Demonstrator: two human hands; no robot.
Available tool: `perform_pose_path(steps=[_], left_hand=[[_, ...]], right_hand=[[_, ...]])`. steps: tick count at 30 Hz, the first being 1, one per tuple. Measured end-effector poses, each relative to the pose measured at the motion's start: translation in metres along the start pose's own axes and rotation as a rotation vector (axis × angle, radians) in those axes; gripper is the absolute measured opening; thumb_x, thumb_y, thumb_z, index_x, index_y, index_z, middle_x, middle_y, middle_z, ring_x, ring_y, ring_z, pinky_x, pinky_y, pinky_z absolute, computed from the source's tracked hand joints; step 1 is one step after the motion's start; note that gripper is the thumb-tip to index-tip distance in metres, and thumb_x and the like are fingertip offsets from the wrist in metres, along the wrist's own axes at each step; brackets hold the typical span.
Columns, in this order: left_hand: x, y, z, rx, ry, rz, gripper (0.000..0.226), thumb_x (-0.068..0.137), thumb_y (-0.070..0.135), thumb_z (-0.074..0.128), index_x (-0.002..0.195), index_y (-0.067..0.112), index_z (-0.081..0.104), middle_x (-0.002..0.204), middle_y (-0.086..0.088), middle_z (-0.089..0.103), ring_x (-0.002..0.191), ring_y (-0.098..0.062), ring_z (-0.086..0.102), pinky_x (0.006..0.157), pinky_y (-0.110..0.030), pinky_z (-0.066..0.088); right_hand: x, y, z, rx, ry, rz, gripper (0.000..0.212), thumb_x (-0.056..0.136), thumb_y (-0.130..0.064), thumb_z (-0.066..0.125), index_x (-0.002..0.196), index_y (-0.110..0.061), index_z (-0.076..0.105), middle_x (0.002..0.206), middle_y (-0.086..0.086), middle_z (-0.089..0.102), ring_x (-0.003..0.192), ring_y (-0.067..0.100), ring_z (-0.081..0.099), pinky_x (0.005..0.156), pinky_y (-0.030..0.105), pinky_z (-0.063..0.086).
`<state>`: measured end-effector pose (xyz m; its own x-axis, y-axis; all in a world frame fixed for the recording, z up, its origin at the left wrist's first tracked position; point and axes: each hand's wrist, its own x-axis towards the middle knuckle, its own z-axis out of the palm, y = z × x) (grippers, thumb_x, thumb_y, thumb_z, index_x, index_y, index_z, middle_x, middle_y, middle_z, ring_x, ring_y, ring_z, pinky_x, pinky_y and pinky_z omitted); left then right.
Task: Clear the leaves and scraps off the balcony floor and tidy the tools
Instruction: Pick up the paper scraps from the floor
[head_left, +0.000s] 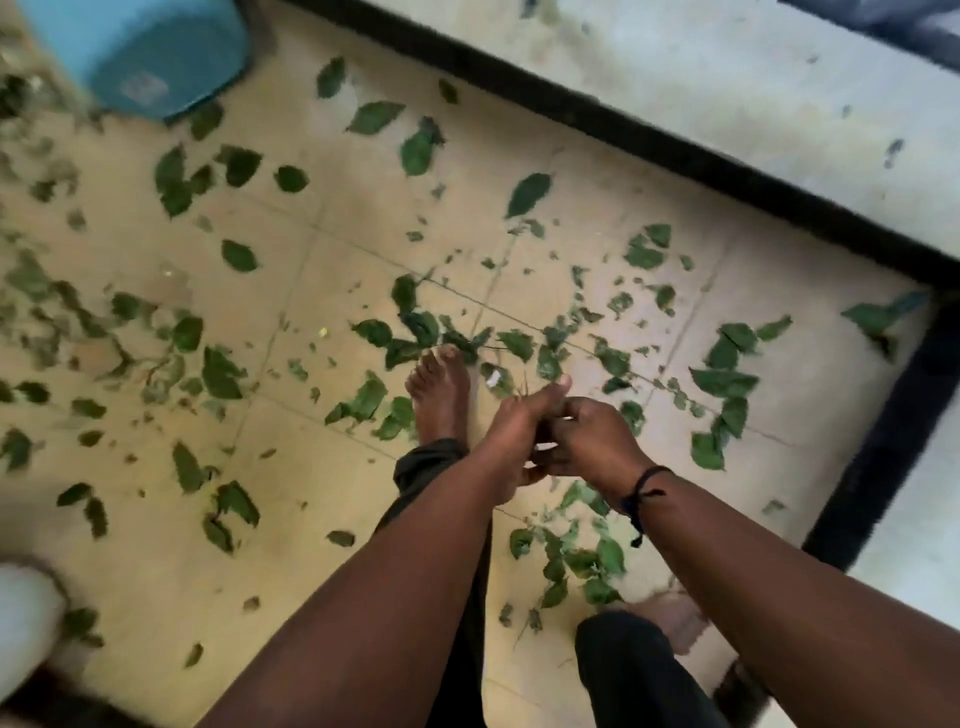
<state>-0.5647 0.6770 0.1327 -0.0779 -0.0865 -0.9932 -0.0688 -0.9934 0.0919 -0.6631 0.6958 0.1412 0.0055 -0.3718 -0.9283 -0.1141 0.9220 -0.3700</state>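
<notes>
Green leaves (530, 193) and torn scraps (621, 301) strewn over most of the pale tiled balcony floor (332, 467), thickest along the left edge and in a band across the middle, thinner toward the dark kerb (597, 111) on the far side. More leaves gathered near the right-hand corner (727, 384), where that kerb meets another dark strip. Left hand (511, 441) and right hand (587, 436) brought together above the middle of the floor, touching, fingers curled round something small between them, left thumb raised; a few thin strands poking up from the left fist, too blurred to name. Whether either hand truly grips it: cannot tell. Black cord bracelet (644, 493) tied on the right wrist. Bare foot (439, 395) planted on the tiles just beyond the hands, toes among leaves, dark trouser leg (431, 462) above it. Blue plastic tub (156, 52) standing at the far left corner. Blurred white object (23, 618) at the near left edge.
</notes>
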Motion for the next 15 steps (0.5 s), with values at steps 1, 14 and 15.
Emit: perform_pose_path(steps=[1, 14, 15], left_hand=[[0.000, 0.000, -0.014, -0.048, 0.016, 0.009, 0.062, 0.083, 0.055, 0.068, 0.128, 0.014, 0.054, 0.105, -0.004, 0.063, 0.075, -0.015, 0.059, 0.061, -0.027, 0.045], [-0.091, 0.056, -0.243, -0.669, 0.310, 0.079, 0.045, 0.101, 0.028, 0.052, 0.135, -0.001, 0.049, 0.134, -0.027, 0.051, 0.126, -0.042, 0.051, 0.077, -0.037, 0.054], [-0.126, 0.062, -0.263, -0.673, 0.333, 0.039, 0.046, 0.099, 0.028, 0.056, 0.134, 0.000, 0.048, 0.133, -0.028, 0.051, 0.126, -0.042, 0.050, 0.078, -0.038, 0.054]], right_hand=[[0.003, -0.012, 0.012, -0.095, 0.007, -0.016, 0.015, 0.091, -0.007, 0.055, 0.096, -0.007, 0.069, 0.090, 0.015, 0.073, 0.076, 0.031, 0.072, 0.074, 0.048, 0.060], [-0.042, -0.136, 0.124, -1.580, -0.331, -0.069, 0.023, 0.096, -0.044, 0.044, 0.113, -0.031, 0.053, 0.116, -0.004, 0.063, 0.104, 0.017, 0.060, 0.083, 0.029, 0.046], [-0.037, -0.148, 0.131, -1.608, -0.318, -0.094, 0.026, 0.096, -0.043, 0.043, 0.116, -0.030, 0.053, 0.118, -0.004, 0.063, 0.106, 0.017, 0.060, 0.083, 0.029, 0.046]])
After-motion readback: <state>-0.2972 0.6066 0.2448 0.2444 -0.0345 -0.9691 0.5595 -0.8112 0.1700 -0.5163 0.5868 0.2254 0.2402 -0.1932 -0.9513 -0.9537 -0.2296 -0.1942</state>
